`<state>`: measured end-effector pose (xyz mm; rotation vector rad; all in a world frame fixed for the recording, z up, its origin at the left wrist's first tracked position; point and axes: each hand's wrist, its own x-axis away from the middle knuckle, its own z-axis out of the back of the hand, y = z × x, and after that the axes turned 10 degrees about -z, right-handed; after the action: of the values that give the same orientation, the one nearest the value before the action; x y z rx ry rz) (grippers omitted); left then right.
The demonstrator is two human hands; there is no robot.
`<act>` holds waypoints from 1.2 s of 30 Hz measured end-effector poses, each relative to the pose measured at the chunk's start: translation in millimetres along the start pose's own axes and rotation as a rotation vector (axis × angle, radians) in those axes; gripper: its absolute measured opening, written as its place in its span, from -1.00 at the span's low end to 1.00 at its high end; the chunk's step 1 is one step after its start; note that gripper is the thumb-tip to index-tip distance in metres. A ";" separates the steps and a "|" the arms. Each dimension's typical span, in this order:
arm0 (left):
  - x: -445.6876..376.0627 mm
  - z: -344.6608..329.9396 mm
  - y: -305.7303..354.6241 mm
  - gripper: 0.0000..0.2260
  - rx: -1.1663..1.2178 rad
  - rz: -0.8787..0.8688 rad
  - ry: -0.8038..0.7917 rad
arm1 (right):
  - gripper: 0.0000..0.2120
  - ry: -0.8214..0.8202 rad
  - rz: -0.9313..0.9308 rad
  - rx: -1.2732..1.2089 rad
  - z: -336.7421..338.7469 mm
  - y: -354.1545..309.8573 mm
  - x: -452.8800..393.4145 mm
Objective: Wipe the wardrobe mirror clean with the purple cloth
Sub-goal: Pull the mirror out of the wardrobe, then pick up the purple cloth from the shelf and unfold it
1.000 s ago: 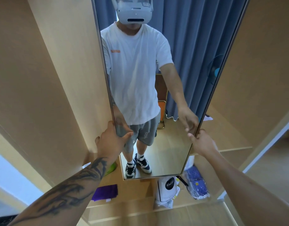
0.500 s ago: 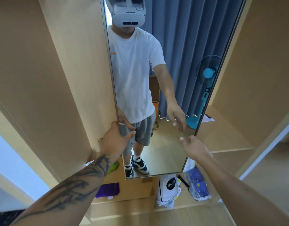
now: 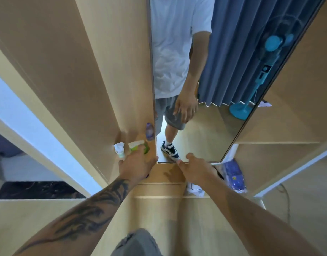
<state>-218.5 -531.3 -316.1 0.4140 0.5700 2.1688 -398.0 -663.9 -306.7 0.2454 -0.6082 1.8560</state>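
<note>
The tall wardrobe mirror (image 3: 214, 126) stands between pale wooden panels and reflects a person in a white shirt and grey shorts. My left hand (image 3: 138, 163) hovers with its fingers apart over the shelf at the mirror's lower left corner and holds nothing. Only a dark sliver of the purple cloth (image 3: 147, 175) peeks out from under this hand's wrist; the rest is hidden. My right hand (image 3: 195, 168) is open just below the mirror's bottom edge, thumb and forefinger spread.
A green spray bottle (image 3: 138, 146), a white tube (image 3: 120, 149) and a small purple bottle (image 3: 149, 132) stand on the shelf left of the mirror. A white bag (image 3: 195, 190) and a blue packet (image 3: 232, 176) lie below right. Wooden panels close in on both sides.
Both hands have left the mirror's side edges and dropped to its bottom edge. The left hand now covers the purple cloth. My view has tilted downward.
</note>
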 end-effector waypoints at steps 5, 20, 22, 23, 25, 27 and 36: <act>-8.4 -14.8 -38.2 -0.48 -0.065 -0.035 -0.113 | -0.69 -0.081 0.023 -0.010 -24.5 -36.5 -5.1; -43.2 -26.9 -229.2 -0.62 0.021 0.085 -0.360 | -0.77 -0.223 -0.092 0.075 -174.2 -134.4 -57.7; -56.5 -33.7 -248.1 -0.63 0.038 0.083 -0.358 | -0.76 -0.236 -0.141 0.042 -194.0 -143.3 -69.9; -62.8 -39.3 -257.1 -0.63 0.052 0.080 -0.365 | -0.76 -0.239 -0.176 0.024 -205.1 -146.3 -75.5; -73.0 -51.8 -272.0 -0.63 0.081 0.079 -0.392 | -0.78 -0.234 -0.236 -0.015 -226.5 -151.3 -82.3; -84.4 -64.9 -283.0 -0.63 0.094 0.077 -0.430 | -0.80 -0.243 -0.280 -0.054 -246.2 -156.2 -88.4; -135.7 -126.8 -325.6 -0.60 0.135 0.120 -0.497 | -0.82 -0.281 -0.350 -0.110 -305.6 -171.3 -145.7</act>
<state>12.8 -493.2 -608.5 1.0456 0.4176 2.0353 -149.4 -580.5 -581.0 0.5122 -0.8017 1.4569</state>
